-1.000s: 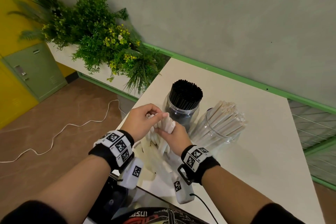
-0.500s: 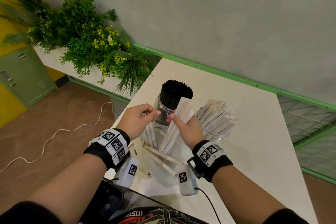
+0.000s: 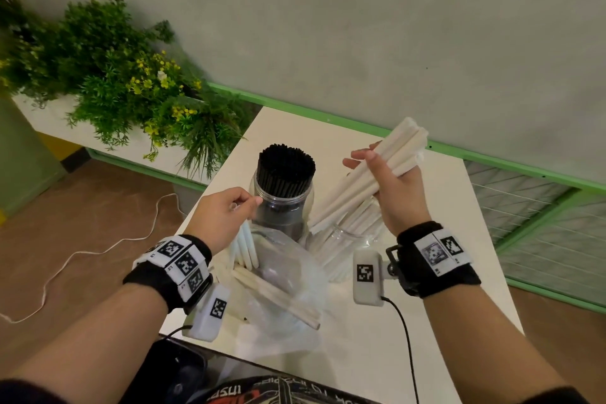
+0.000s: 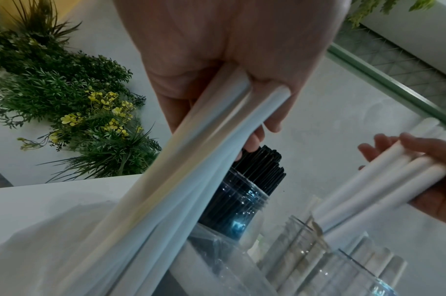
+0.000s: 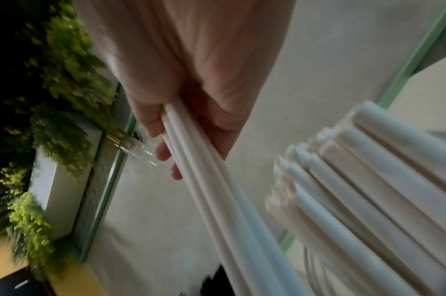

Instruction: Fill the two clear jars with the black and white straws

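Several white straws gripped in right hand, long axis slanting up to far right, left hand pinching a few straws pointing down toward the near side.

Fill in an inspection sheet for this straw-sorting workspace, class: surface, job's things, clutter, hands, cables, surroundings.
Surface: white table, set against a grey wall.
Job's things: black straws packed upright in one clear jar; second clear jar partly filled with white straws.
Clutter: clear plastic bag with loose white straws lying on it.
Hands: left hand pinches a few white straws; right hand holds a raised bundle of white straws in its grip.
Cables: black lead from the right wrist camera; white cord on the floor.
Surroundings: green plants with yellow flowers, green wall trim.
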